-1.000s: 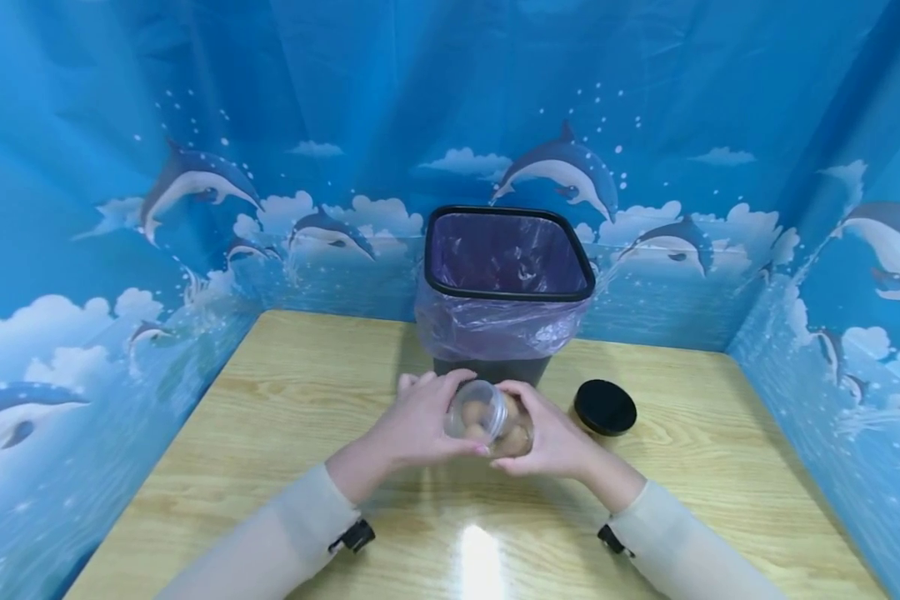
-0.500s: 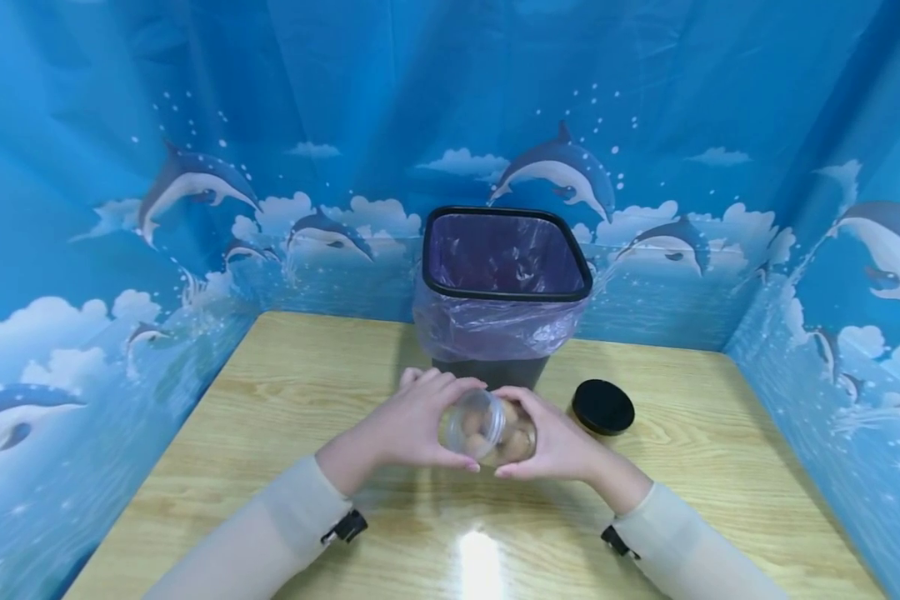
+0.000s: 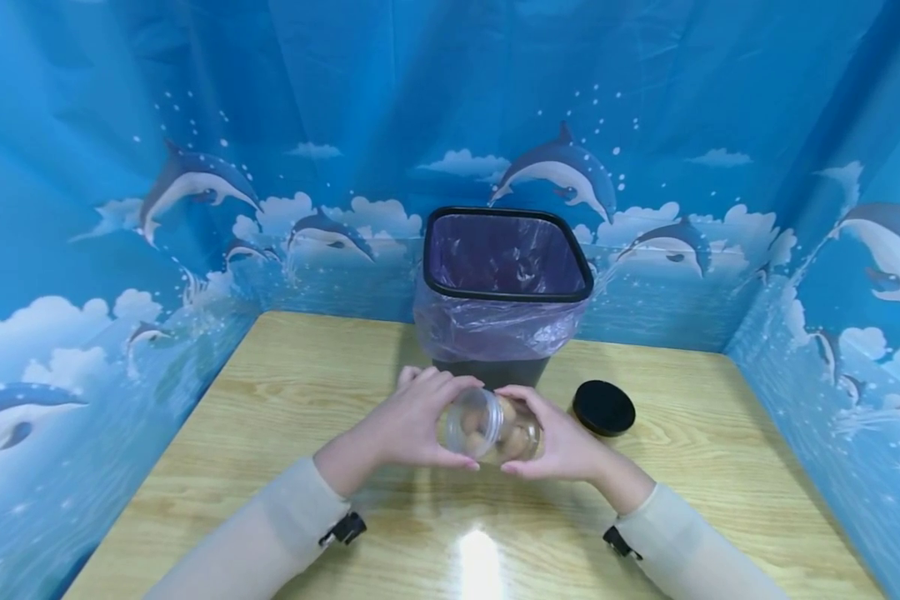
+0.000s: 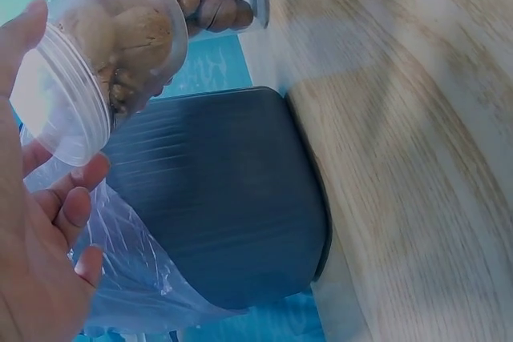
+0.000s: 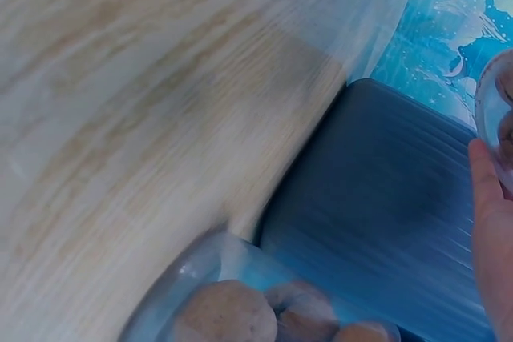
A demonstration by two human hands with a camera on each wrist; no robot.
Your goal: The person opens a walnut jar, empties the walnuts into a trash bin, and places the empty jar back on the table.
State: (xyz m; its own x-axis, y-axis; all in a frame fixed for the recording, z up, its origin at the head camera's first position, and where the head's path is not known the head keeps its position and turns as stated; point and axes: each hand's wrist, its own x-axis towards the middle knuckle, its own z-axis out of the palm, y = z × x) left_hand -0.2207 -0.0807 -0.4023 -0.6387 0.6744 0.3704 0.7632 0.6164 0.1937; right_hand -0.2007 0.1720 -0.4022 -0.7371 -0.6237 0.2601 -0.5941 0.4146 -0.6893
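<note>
A clear plastic jar [image 3: 471, 429] with walnuts [image 4: 144, 34] inside lies tilted between my hands, above the table before the bin. Its threaded neck [image 4: 90, 110] faces my left hand and appears to have no lid. My left hand [image 3: 414, 425] has thumb and fingers curled round the neck end. Around the body end, my right hand [image 3: 558, 442] grips with thumb and fingers. In the right wrist view, the right hand [image 5: 493, 246] and a bit of the jar show at the right edge. Part of the jar is hidden by the fingers.
A dark bin [image 3: 491, 371] with a purple liner [image 3: 498, 325] and black rim stands at the table's back. To the right is a second walnut jar with a black lid [image 3: 603, 407]. The wooden table [image 3: 292, 375] is enclosed by a blue dolphin-print curtain [image 3: 345, 108].
Both hands have shifted slightly and their thumbs have moved farther apart. The jar has turned a little between them. Between half a second ago and now almost nothing differs.
</note>
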